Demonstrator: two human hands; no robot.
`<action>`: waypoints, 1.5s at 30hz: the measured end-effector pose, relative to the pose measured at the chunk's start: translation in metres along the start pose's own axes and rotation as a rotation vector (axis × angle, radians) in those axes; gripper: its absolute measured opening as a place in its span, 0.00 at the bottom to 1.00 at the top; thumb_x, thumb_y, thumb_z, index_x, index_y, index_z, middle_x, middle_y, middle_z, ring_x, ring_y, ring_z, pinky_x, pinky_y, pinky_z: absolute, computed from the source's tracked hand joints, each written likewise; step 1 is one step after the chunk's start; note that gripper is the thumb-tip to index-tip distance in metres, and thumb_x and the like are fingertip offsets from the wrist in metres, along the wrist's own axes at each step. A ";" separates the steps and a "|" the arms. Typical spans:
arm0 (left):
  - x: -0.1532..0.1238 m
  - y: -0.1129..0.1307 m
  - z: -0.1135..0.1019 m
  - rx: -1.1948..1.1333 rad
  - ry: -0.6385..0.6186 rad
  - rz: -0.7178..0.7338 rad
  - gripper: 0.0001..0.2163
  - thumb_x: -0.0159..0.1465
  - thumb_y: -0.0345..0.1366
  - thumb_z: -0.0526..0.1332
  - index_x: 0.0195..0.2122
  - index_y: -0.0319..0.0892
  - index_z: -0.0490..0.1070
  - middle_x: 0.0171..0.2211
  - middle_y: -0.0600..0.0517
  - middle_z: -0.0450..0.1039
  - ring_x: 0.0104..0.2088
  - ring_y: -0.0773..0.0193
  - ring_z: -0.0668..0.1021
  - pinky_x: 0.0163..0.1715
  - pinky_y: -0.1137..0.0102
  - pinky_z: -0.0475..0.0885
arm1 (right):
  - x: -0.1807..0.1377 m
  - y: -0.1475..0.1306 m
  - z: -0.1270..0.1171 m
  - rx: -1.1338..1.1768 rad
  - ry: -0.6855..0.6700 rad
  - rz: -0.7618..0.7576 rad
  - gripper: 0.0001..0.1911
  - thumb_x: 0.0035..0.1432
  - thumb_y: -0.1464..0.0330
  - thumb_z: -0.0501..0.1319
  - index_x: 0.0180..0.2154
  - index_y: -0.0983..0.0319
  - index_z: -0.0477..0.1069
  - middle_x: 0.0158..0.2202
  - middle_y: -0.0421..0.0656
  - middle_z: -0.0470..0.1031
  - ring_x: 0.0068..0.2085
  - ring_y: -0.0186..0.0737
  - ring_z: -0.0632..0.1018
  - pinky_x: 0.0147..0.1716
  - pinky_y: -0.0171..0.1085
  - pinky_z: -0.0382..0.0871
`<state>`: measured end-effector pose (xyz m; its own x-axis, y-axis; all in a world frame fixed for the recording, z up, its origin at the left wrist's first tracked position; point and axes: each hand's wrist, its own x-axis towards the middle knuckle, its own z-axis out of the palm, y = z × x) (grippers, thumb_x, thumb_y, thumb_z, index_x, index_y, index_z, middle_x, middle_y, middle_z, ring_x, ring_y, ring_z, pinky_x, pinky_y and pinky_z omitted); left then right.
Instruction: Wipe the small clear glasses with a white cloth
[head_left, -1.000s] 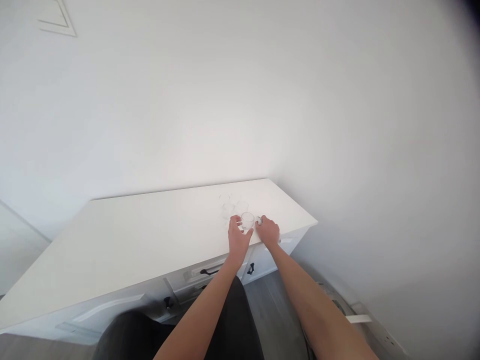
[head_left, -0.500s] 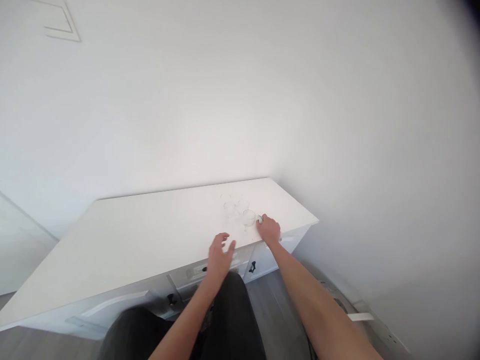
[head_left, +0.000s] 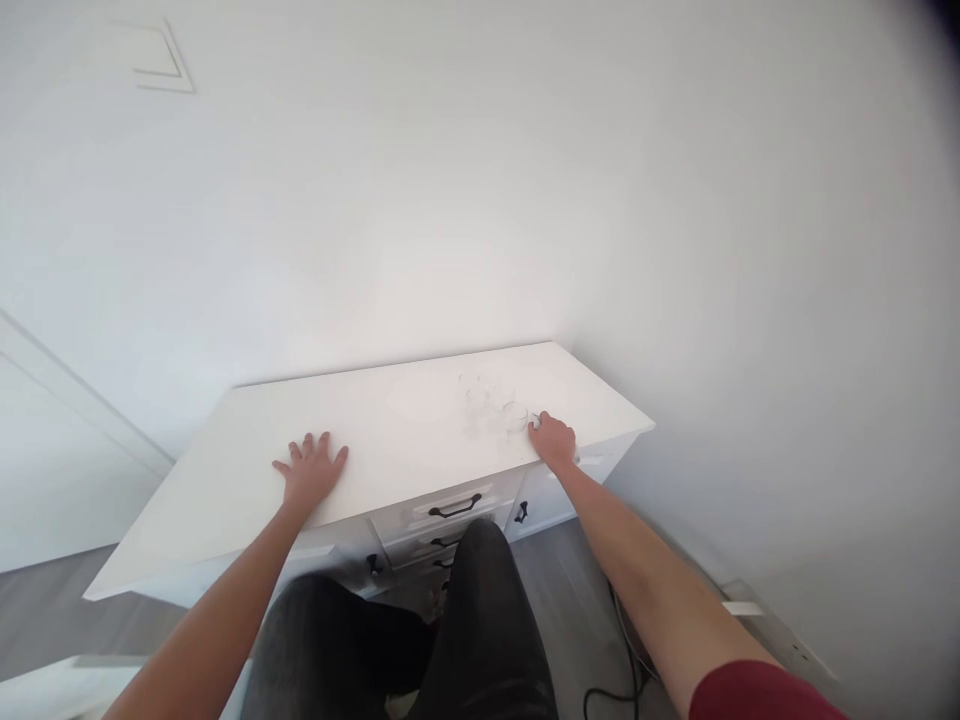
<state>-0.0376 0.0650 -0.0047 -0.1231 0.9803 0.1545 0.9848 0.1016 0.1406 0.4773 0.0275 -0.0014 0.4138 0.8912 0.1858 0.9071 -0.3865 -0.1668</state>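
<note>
Several clear glass cups (head_left: pixel 515 416) stand close together on the right half of the white cabinet top (head_left: pixel 405 410); their outlines are faint against it. Just right of the nearest cup is my right hand (head_left: pixel 553 440), its fingers curled closed by the front edge. A small pale thing shows at these fingertips, too unclear to name. Far to the left, my left hand (head_left: pixel 311 472) lies on the cabinet top with its fingers spread and holds nothing.
The cabinet front has drawers with black handles (head_left: pixel 455 507), close to my knees (head_left: pixel 487 590). A white wall (head_left: pixel 420 200) rises behind. On the floor at right lies a black cable (head_left: pixel 611 693), near a socket strip (head_left: pixel 799 652).
My left hand has moved left, from in front of the cups to the left part of the cabinet top. My right hand stays closed beside the cups. The view has shifted slightly.
</note>
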 end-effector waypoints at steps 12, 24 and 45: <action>0.007 -0.002 0.007 0.019 -0.009 0.010 0.35 0.70 0.56 0.42 0.71 0.39 0.53 0.73 0.35 0.46 0.69 0.27 0.48 0.59 0.27 0.42 | -0.003 -0.001 -0.001 -0.001 -0.007 0.043 0.14 0.68 0.58 0.52 0.42 0.60 0.69 0.37 0.48 0.78 0.43 0.48 0.79 0.41 0.41 0.64; 0.009 -0.002 0.007 0.021 -0.040 0.015 0.35 0.70 0.56 0.42 0.72 0.40 0.52 0.73 0.34 0.45 0.70 0.26 0.48 0.59 0.26 0.42 | -0.005 -0.002 -0.004 0.024 -0.011 0.066 0.14 0.68 0.58 0.52 0.43 0.60 0.69 0.38 0.49 0.78 0.44 0.49 0.79 0.42 0.41 0.64; 0.012 -0.001 0.007 0.045 -0.074 0.044 0.36 0.70 0.56 0.40 0.73 0.38 0.49 0.73 0.33 0.42 0.70 0.24 0.46 0.59 0.26 0.40 | -0.005 0.000 -0.002 0.038 -0.020 0.062 0.14 0.68 0.58 0.52 0.44 0.60 0.69 0.40 0.50 0.78 0.46 0.51 0.78 0.43 0.42 0.64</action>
<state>-0.0394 0.0773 -0.0095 -0.0719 0.9936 0.0869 0.9938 0.0639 0.0913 0.4759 0.0225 -0.0006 0.4672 0.8706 0.1544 0.8760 -0.4321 -0.2142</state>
